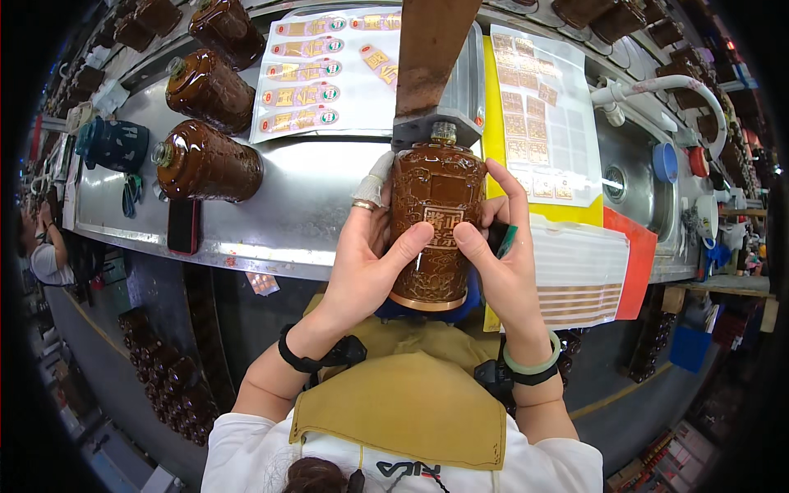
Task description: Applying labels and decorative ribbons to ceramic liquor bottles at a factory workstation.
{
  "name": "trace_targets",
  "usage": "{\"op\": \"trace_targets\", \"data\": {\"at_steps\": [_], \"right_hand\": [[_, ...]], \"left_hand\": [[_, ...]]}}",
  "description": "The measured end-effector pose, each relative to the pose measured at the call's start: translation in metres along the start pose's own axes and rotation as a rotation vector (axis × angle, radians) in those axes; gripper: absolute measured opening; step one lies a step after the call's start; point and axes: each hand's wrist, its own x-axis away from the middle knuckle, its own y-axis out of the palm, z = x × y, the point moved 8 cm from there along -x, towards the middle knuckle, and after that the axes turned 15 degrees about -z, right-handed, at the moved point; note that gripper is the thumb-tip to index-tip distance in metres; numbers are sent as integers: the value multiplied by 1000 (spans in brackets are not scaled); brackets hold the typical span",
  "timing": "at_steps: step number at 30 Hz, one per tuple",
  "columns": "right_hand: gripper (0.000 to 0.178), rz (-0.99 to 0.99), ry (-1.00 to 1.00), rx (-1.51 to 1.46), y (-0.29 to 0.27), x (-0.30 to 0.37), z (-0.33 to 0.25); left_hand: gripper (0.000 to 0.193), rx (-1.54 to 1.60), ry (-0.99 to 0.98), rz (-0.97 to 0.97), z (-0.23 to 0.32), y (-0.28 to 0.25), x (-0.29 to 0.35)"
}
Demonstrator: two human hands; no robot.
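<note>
Between my two hands is a brown glazed bottle [431,275] with raised patterns, its neck pointing away from me. A small square gold-framed label [443,228] sits on its front. My left hand [370,246] wraps the left side, thumb pressed at the label's edge; a white covering is on one fingertip. My right hand [508,246] grips the right side, its thumb also on the label, with a small green piece [507,240] by its fingers. The bottle's neck rests against a dark block [440,127] below a brown wooden post [433,49].
Several brown bottles [210,160] lie on the metal table at left, beside a dark teal jar [115,144] and a phone [183,226]. Label sheets lie ahead: purple-gold ones [329,78] and small gold ones [546,115]. A sink [629,193] with a white pipe is at right.
</note>
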Motion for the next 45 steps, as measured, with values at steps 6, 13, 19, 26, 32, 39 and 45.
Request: {"op": "trace_targets", "data": {"at_steps": [6,13,19,26,32,39,45], "right_hand": [[76,-10,5,17,0,0,-3],[76,-15,0,-3,-1,0,2],[67,-66,117,-85,-19,1,-9],[35,-202,-224,576,-17,-12,-94],[37,-199,-568,1244,18,-26,-117],[27,-429,-896,1163,64,12,-115],[20,-128,-668,1404,35,-52,-114]], "left_hand": [[76,-2,3,-2,1,0,0],[74,-28,9,0,3,0,-1],[89,-52,18,-30,3,6,0],[92,-124,49,-25,7,7,-2],[94,-158,27,-14,3,6,0],[78,12,29,85,10,-43,19],[73,86,30,137,11,-45,20]]}}
